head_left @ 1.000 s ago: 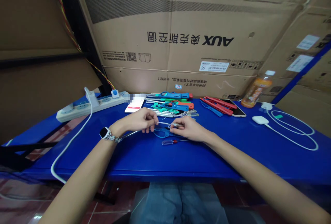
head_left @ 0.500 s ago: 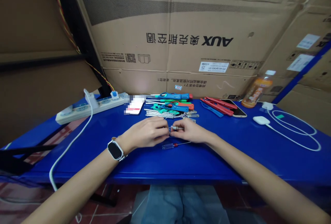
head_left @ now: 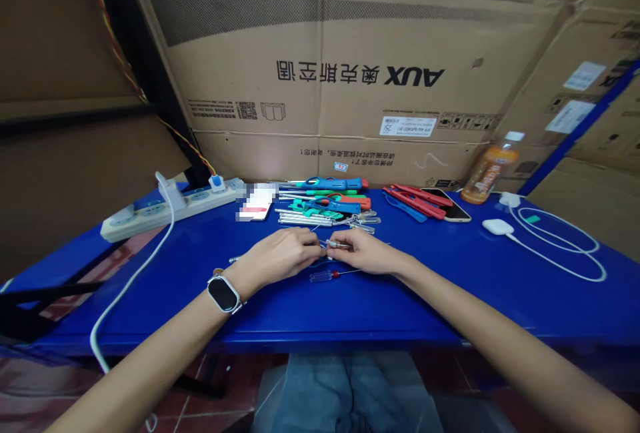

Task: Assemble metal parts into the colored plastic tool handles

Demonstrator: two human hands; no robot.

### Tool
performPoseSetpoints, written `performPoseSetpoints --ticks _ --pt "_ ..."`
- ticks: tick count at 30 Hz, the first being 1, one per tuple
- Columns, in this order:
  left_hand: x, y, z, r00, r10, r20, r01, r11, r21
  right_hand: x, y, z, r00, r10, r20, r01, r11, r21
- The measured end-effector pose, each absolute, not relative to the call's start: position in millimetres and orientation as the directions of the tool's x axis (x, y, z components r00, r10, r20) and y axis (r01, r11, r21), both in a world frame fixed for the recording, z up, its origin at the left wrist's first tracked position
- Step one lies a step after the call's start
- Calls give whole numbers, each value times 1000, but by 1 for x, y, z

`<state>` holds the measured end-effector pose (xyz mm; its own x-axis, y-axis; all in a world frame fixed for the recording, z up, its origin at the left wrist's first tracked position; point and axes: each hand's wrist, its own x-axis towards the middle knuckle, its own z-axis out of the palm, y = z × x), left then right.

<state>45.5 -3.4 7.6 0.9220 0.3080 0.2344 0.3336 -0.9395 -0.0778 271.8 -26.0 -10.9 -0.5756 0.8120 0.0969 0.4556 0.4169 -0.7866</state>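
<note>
Since a second ago, the left hand (head_left: 280,254) has come across to the right hand (head_left: 371,250), closing a gap that a thin pale cord spanned; their fingertips now nearly meet above the desk (head_left: 410,309). Right fingers are pinched around a small pale cylinder (head_left: 337,244), which lies between thumb and forefinger with its near end poking out toward the left hand. Left fingers are curled just beside that end; whether they grip anything I cannot tell, since the back of the hand hides it. Just below the fingertips, a clear-handled screwdriver (head_left: 323,277) with a red collar lies on the desk. Beyond both hands rests a pile of tools (head_left: 330,203).
</note>
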Motion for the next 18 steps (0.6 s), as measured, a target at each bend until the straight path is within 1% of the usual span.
performPoseSetpoints --ticks 3,9,18 --pt "45 -2 6 916 327 231 345 -938 -40 272 -25 -12 -558 823 107 476 424 -770" --pt "42 1 4 891 377 252 363 -926 103 270 -26 -11 -516 850 106 514 406 -755" --pt "44 -3 3 892 391 226 358 -918 173 270 -26 -12 -541 834 108 501 423 -755"
